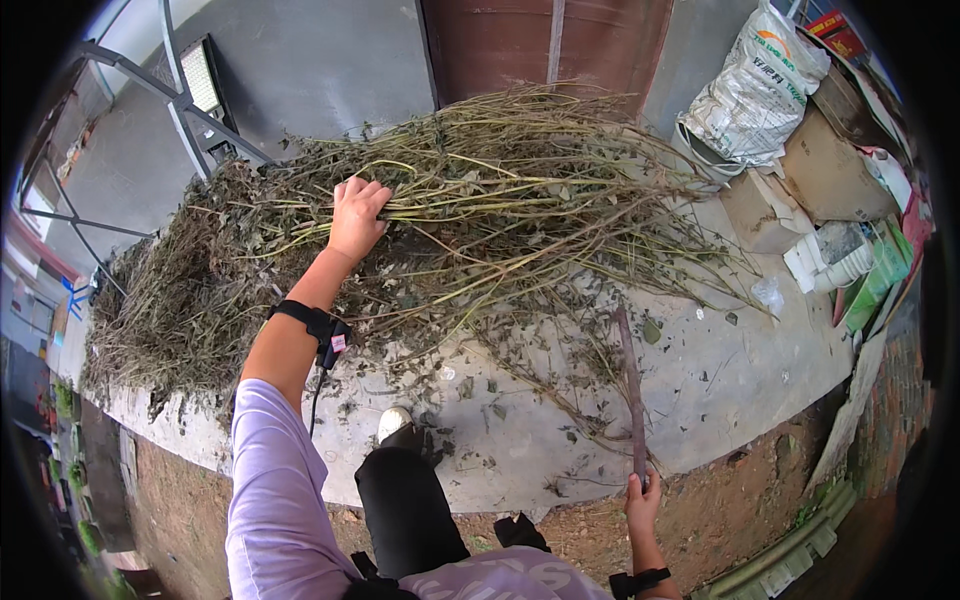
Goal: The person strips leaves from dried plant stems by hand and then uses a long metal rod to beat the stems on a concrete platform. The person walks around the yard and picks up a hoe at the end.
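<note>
My left hand is closed around several greenish dried stalks on top of a long heap. The heap of dried plants lies sideways before me, its stems fanning out to the right and its leafy, crumbled mass to the left. Low on the right, my right hand grips the near end of a wooden stick. The stick points away from me, and its far end rests near loose stems on the concrete slab.
A white woven sack sits in a bucket at the back right, beside cardboard boxes. A metal frame and a floodlight stand back left. Behind the heap is a brown door. Bare soil borders the slab's near edge.
</note>
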A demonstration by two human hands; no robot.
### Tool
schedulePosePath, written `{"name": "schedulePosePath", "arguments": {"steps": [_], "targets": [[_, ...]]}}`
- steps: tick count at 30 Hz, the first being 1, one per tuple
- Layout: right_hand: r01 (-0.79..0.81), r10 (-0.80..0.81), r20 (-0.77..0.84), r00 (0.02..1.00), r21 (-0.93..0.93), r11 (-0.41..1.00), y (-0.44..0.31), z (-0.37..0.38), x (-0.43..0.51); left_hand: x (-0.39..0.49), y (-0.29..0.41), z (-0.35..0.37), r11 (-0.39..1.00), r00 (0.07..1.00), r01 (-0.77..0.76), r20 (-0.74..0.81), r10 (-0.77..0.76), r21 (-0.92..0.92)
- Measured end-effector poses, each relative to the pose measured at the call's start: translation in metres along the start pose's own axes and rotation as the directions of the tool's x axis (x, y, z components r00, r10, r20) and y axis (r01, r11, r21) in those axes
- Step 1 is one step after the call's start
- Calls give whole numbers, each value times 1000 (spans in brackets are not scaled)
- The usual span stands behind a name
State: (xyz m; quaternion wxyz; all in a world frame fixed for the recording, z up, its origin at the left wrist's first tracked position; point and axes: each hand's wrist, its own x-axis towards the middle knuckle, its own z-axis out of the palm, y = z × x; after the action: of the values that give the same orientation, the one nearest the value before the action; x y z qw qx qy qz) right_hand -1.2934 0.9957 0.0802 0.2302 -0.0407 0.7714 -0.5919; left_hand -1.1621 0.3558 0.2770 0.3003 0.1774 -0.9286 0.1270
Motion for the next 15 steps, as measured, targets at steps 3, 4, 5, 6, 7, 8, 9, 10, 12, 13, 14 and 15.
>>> {"name": "schedulePosePath", "arguments": {"steps": [3, 4, 5, 6, 7, 8, 9, 10, 12, 13, 14, 15], "targets": [[74, -74, -21, 997, 5, 997, 4, -20, 4, -32, 10, -35, 998, 994, -53, 96, 50, 38], [63, -62, -19, 998, 15, 998, 5, -25, 6, -47, 13, -45, 996, 988, -70, 140, 62, 49], [52, -51, -16, 999, 25, 998, 7, -29, 7, -65, 17, -55, 994, 982, -85, 178, 71, 68], [19, -19, -15, 1000, 44, 999, 8, -34, 9, -83, 22, -62, 990, 974, -99, 213, 75, 102], [-15, 16, -15, 1000, 63, 998, 9, -38, 11, -100, 27, -67, 985, 962, -110, 262, 71, 135], [-50, 52, -14, 999, 77, 996, 11, -44, 12, -117, 34, -69, 983, 956, -128, 279, 87, 133], [-70, 71, -9, 997, 81, 994, 13, -51, 13, -134, 41, -69, 981, 943, -141, 319, 92, 135], [-90, 91, -5, 996, 86, 992, 15, -58, 16, -149, 47, -67, 982, 934, -144, 344, 94, 124], [-130, 130, -9, 991, 42, 991, 21, -78, 20, -178, 56, -57, 980, 919, -138, 388, 73, 142], [-148, 148, -16, 989, 4, 989, 25, -91, 19, -191, 59, -51, 981, 912, -130, 405, 62, 142], [-168, 168, -9, 986, -11, 986, 28, -101, 20, -203, 61, -44, 981, 893, -132, 446, 56, 142], [-57, 52, -48, 997, -111, 992, 29, -113, 19, -216, 61, -38, 979, 880, -135, 472, 47, 154]]}}
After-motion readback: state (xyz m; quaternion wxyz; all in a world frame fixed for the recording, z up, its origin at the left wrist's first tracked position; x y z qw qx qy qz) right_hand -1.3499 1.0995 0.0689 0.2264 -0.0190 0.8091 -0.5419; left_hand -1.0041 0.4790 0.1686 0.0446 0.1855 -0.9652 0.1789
